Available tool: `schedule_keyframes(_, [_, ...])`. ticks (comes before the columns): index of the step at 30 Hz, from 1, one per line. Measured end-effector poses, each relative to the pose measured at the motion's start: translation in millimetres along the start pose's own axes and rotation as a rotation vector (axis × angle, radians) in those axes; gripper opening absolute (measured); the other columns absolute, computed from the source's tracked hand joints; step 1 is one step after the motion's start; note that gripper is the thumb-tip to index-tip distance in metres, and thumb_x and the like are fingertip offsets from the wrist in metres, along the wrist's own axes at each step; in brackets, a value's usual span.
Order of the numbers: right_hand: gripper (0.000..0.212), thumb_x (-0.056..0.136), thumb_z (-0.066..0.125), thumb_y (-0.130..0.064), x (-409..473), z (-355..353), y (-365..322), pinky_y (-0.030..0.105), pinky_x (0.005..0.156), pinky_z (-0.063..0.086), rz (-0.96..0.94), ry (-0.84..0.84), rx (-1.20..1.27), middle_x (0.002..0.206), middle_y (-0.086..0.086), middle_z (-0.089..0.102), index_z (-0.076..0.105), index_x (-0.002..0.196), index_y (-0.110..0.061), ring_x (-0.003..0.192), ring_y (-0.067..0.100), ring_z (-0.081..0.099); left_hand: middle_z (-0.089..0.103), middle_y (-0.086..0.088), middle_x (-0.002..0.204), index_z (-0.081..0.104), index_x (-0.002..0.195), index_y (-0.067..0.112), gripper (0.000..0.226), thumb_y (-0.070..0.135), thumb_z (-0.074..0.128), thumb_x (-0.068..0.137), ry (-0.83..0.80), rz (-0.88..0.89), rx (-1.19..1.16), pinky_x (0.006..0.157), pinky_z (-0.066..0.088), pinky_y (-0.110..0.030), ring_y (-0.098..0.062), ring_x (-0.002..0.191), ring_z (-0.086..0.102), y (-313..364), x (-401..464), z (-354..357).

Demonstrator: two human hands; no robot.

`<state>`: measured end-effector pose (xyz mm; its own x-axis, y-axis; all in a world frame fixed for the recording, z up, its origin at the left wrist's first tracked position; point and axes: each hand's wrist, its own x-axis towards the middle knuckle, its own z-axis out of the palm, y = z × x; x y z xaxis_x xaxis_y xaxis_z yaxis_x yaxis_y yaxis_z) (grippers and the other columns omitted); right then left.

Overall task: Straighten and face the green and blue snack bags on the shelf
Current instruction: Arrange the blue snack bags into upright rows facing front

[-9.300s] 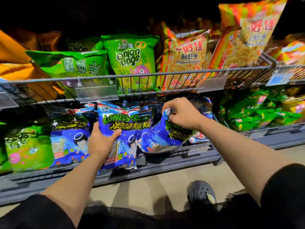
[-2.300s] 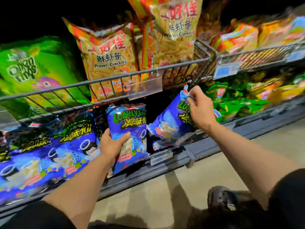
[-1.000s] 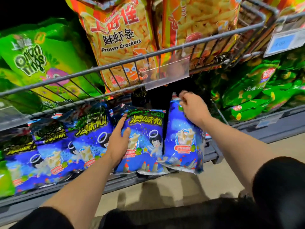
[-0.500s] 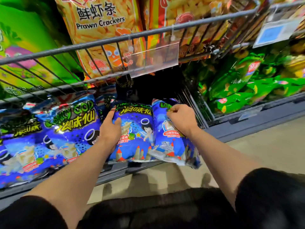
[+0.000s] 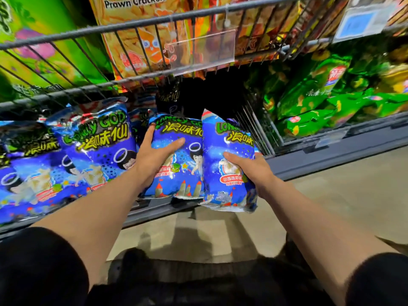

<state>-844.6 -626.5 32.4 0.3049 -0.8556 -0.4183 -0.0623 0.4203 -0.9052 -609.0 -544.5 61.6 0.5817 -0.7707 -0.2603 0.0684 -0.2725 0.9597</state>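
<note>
Two blue snack bags stood side by side just below the wire basket (image 5: 141, 23), the left hand (image 5: 154, 157) pressing spread fingers on the middle bag (image 5: 176, 173), the right hand (image 5: 249, 171) gripping the rightmost bag (image 5: 223, 140).

Prawn cracker bags (image 5: 141, 38) behind wire rack (image 5: 123, 25)

blue glossy foil snack bags (image 5: 99, 151): crinkled, shiny film, below the grey wire basket | grey wire basket (image 5: 136, 25): painted metal rods, matt | clear plastic label holder (image 5: 203, 51): smooth, see-through, clipped on the basket front | green glossy snack bags (image 5: 309, 96): slick film, right of basket | black sleeves (image 5: 39, 268): matt cloth
</note>
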Motion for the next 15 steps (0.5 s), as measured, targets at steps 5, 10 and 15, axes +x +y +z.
schedule_keyframes(5, [0.094,0.029,0.083,-0.066,-2,-3,-15,0.043,0.080,0.058,-0.067,0.259,-0.150,0.100,0.000,0.070,0.056,0.107,-0.020,0.086,0.023,0.070,0.066,0.004,0.121,0.023,0.147,0.043,0.114,0.027,0.091,0.058,0.014,0.096,-0.029,0.088,0.055,-0.049,-0.021,0.102,0.068,13,-12,13])
schedule_keyframes(10, [0.102,0.033,0.088,-0.057,-12,-1,-42,0.047,0.074,0.059,-0.115,0.204,-0.043,0.101,0.005,0.071,0.050,0.118,-0.017,0.081,0.024,0.072,0.050,0.016,0.137,0.027,0.136,0.062,0.110,0.056,0.089,0.046,0.093,0.225,0.087,0.101,0.047,-0.044,-0.012,0.124,0.053,27,-39,1])
schedule_keyframes(15, [0.098,0.032,0.089,-0.061,-35,21,-50,0.049,0.079,0.058,-0.107,0.062,-0.126,0.099,0.005,0.073,0.058,0.113,-0.015,0.084,0.027,0.072,0.040,0.012,0.148,0.028,0.147,0.043,0.099,0.032,0.085,0.068,0.158,0.283,0.218,0.110,0.035,-0.030,-0.003,0.134,0.036,27,-83,-50])
